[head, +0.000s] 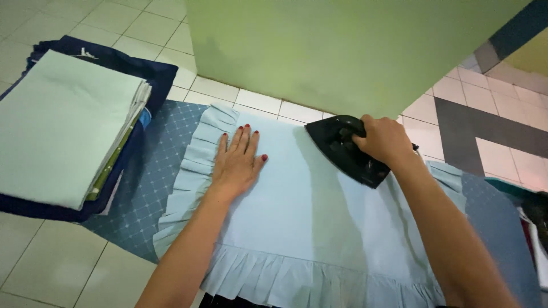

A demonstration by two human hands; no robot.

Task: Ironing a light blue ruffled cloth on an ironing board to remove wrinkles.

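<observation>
We find the black iron (342, 149) sole-down on the pale blue ruffled cover (297, 217), at approx. 1 o'clock from the cover's centre, nose pointing toward 10 o'clock. The right hand (387, 140) sits on top of the iron, fingers wrapped tight round the handle; iron body shows below and to the left of the grip, so the nose and sole lie at 8–9 o'clock from the knuckles. Handle itself mostly hidden under the hand. The iron's rear corner shows at approx. 6 o'clock from the hand.

The left hand (237, 162) lies flat on the same cover, palm down, fingers spread and pointing to 12 o'clock, holding nothing, only pressing the cloth. It is at 9 o'clock from the iron, apart from it, w/ bare cloth between. Nails are red.

The cover is spread flat; pleated ruffle runs along its edges at 9, 6 and 3 o'clock. Left hand is just beside the 9 o'clock ruffle.

Under the cover we note a blue mat w/ a diamond dot pattern (140, 188), showing at 9 o'clock and again at 3 o'clock. Mat lies on the white tiled floor (63, 265).

At 10 o'clock, near the mat, a stack of folded linens (63, 122): pale green piece on top, dark navy piece beneath, other edges between. At 12 o'clock a green wall (342, 51). At 3 o'clock edge, dark items, too cropped to identify.
</observation>
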